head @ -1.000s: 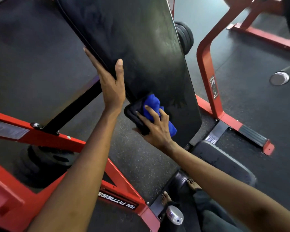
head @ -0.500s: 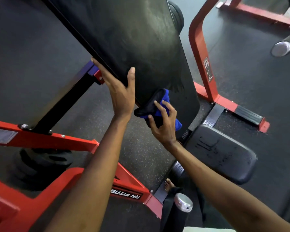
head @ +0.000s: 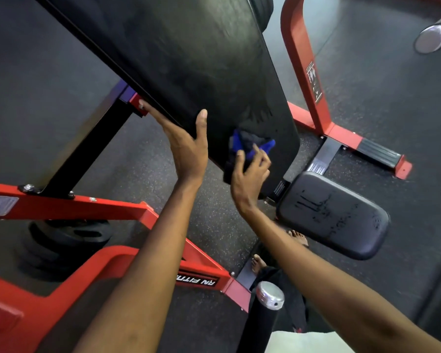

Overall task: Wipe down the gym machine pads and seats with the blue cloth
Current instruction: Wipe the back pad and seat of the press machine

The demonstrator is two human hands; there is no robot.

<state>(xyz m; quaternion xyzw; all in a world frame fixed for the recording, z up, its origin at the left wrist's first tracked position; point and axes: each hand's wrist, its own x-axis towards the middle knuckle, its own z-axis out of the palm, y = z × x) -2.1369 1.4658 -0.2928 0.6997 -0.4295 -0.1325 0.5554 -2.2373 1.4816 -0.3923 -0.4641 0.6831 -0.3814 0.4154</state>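
A long black back pad slants across the upper middle of the view. My left hand holds its left edge, thumb on the pad's face and fingers under the rim. My right hand presses a bunched blue cloth against the pad's lower end, fingers curled on the cloth. The cloth looks blurred. Below and to the right lies the black seat pad, with scuff marks on its top.
The red machine frame runs under the pad at left, with black weight plates below it. A red upright stands at right. A chrome-capped black bar rises near my bare feet. Dark rubber floor surrounds everything.
My right hand and the cloth have moved down along the back pad toward its lower end. My view has dropped lower, showing more of the seat pad.
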